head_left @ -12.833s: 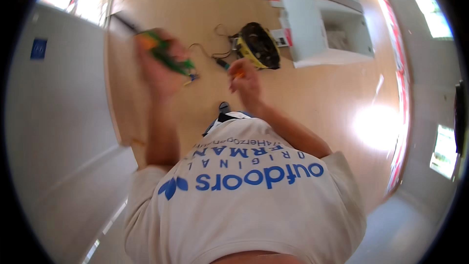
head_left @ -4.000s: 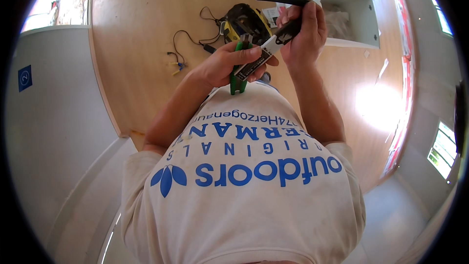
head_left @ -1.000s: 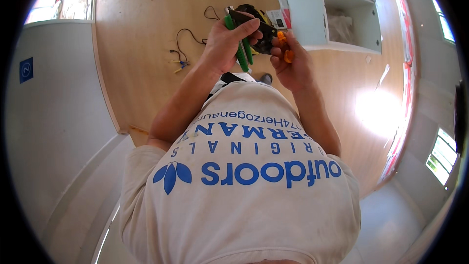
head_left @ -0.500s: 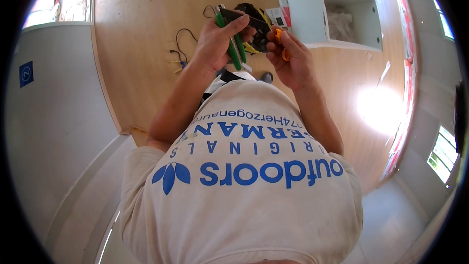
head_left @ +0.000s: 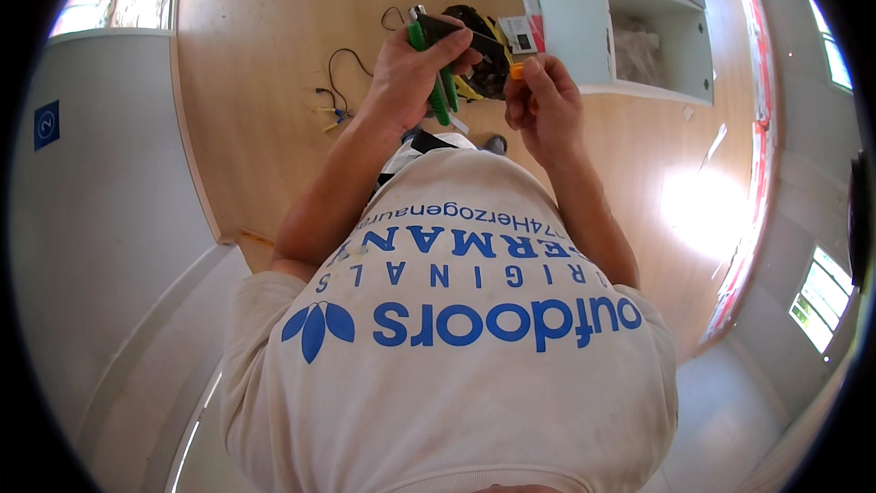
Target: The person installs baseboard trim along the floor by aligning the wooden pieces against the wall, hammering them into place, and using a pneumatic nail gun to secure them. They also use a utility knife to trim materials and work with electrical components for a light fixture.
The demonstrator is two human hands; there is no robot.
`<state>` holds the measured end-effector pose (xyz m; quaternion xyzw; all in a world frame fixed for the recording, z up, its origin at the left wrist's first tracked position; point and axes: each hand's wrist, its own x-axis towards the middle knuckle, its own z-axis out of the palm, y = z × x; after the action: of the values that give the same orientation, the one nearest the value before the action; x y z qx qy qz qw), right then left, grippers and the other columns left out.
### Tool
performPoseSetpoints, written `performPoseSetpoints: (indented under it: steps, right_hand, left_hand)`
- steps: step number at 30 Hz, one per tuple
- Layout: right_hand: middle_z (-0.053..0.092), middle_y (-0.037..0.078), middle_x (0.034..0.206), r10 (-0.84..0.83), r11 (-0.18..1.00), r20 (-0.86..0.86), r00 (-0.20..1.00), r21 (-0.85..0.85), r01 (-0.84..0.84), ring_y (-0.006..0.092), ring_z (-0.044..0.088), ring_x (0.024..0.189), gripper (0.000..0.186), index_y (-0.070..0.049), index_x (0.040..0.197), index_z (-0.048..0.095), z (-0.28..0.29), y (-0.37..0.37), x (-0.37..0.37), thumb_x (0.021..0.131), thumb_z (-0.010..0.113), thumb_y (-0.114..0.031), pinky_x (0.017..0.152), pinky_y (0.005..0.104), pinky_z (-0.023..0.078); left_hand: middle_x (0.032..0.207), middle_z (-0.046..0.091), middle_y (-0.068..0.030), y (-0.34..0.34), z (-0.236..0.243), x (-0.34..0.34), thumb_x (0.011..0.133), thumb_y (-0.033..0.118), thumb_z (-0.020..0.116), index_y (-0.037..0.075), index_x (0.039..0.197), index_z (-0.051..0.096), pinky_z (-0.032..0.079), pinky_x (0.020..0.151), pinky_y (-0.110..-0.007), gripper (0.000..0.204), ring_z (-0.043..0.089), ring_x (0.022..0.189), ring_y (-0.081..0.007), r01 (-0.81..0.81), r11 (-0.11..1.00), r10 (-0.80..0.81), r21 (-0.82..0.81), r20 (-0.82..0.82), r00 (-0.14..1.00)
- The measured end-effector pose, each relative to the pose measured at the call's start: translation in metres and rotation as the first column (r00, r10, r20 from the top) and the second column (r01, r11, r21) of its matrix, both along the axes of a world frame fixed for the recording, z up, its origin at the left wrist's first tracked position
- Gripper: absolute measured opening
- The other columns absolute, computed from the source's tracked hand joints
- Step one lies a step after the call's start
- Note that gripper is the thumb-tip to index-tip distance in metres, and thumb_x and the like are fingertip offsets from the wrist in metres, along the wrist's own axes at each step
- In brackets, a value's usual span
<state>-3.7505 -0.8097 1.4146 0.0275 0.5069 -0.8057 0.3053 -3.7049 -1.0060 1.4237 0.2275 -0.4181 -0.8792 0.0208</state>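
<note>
Standing over pale wood-look floor [head_left: 265,155] spreading across the upper middle of the frame, facing a grey wall [head_left: 109,183] with a blue square sign [head_left: 46,125] at far left and an open white cabinet [head_left: 570,18] at upper right. Wearing a light shirt [head_left: 456,402] with blue print, filling the lower middle. Gripping a green-handled tool [head_left: 438,104] in the left hand [head_left: 406,71] above the centre, curling the fingers closed around it and laying the thumb over a dark flat strip [head_left: 436,26] slanting down rightward. Pinching an orange piece [head_left: 517,71] between the thumb and curled fingers of the right hand [head_left: 552,110], just beside the strip; not managing to tell whether touching it. Holding both hands over a black-and-yellow bag [head_left: 493,80], partly covering it from view. Seeing a black cable [head_left: 336,64] curling left of the bag, small blue-and-yellow items [head_left: 338,119] near its end, and papers [head_left: 518,35] beside the cabinet.
</note>
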Motion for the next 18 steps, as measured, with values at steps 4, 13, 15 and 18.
performPoseSetpoints:
  steps: [4, 13, 15, 18]
  right_hand:
    - [0.069, 0.011, 0.087, -0.074, 0.990, 0.154, 0.985, -0.104, 0.091, 0.0118, 0.059, 0.061, 0.021, -0.006, 0.105, 0.059, 0.011, -0.003, -0.001, 0.102, 0.060, -0.027, 0.048, 0.0254, 0.046]
    - [0.072, 0.014, 0.094, 0.078, 0.992, 0.427, 0.901, -0.123, -0.028, 0.0168, 0.065, 0.069, 0.026, -0.007, 0.112, 0.060, 0.018, -0.002, 0.003, 0.103, 0.058, -0.032, 0.055, 0.0279, 0.052]
    - [0.072, 0.014, 0.094, 0.067, 0.990, 0.393, 0.917, -0.141, -0.012, 0.0170, 0.065, 0.069, 0.025, -0.007, 0.110, 0.060, 0.010, -0.001, 0.005, 0.103, 0.059, -0.031, 0.056, 0.0281, 0.053]
    - [0.072, 0.013, 0.091, -0.005, 0.997, 0.167, 0.986, -0.076, 0.018, 0.0160, 0.066, 0.069, 0.022, -0.005, 0.108, 0.060, 0.002, -0.004, 0.008, 0.101, 0.062, -0.026, 0.059, 0.0278, 0.055]
  left_hand:
    - [0.096, 0.071, -0.0098, -0.002, -0.006, 0.002, 0.089, 0.008, 0.077, 0.005, 0.108, 0.065, 0.056, 0.069, -0.030, 0.023, 0.069, 0.080, -0.0169, 0.013, 0.994, -0.004, 0.105, -0.083, 0.997]
    - [0.097, 0.074, -0.0083, -0.007, -0.016, 0.003, 0.086, 0.003, 0.078, 0.004, 0.101, 0.067, 0.056, 0.072, -0.027, 0.019, 0.067, 0.076, -0.0131, 0.200, 0.947, -0.237, -0.250, -0.126, 0.963]
    - [0.102, 0.073, -0.0105, -0.010, -0.019, 0.002, 0.086, 0.001, 0.076, 0.004, 0.105, 0.065, 0.058, 0.075, -0.029, 0.022, 0.069, 0.082, -0.0148, 0.236, 0.914, -0.291, -0.329, -0.129, 0.948]
    - [0.103, 0.072, -0.0109, -0.009, -0.018, 0.003, 0.087, 0.004, 0.077, 0.006, 0.107, 0.064, 0.059, 0.073, -0.029, 0.024, 0.069, 0.082, -0.0154, 0.208, 0.919, -0.275, -0.335, -0.167, 0.947]
